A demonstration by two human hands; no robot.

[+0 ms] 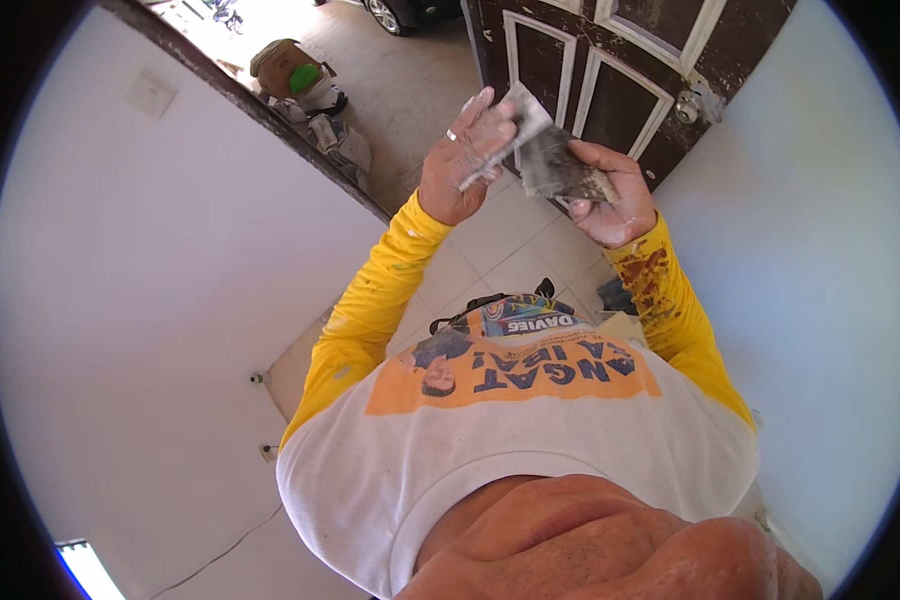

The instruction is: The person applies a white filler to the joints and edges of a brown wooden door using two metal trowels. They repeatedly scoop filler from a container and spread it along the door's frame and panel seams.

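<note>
My left hand [463, 155], dusted white and wearing a ring, has its fingers closed on a thin flat light-grey piece [528, 112] with a pale edge. To its right, my right hand [613, 190] grips a dark grey flat piece [560, 165] with whitish, crusty residue along its near side. The two pieces meet or overlap in front of me; blur hides exactly where they touch. From the frame I cannot tell whether they are scrapers or stiff sheets. Both hands are raised, with yellow sleeves behind them, the right sleeve stained brown.
A dark brown panelled door [610, 80] with white trim and a round knob [687, 108] stands open beyond my hands. Pale walls [170, 250] flank me. Past the doorway are a cardboard box [278, 65], sacks [340, 145] and a parked car [410, 14]. Floor tiles [500, 240] lie below.
</note>
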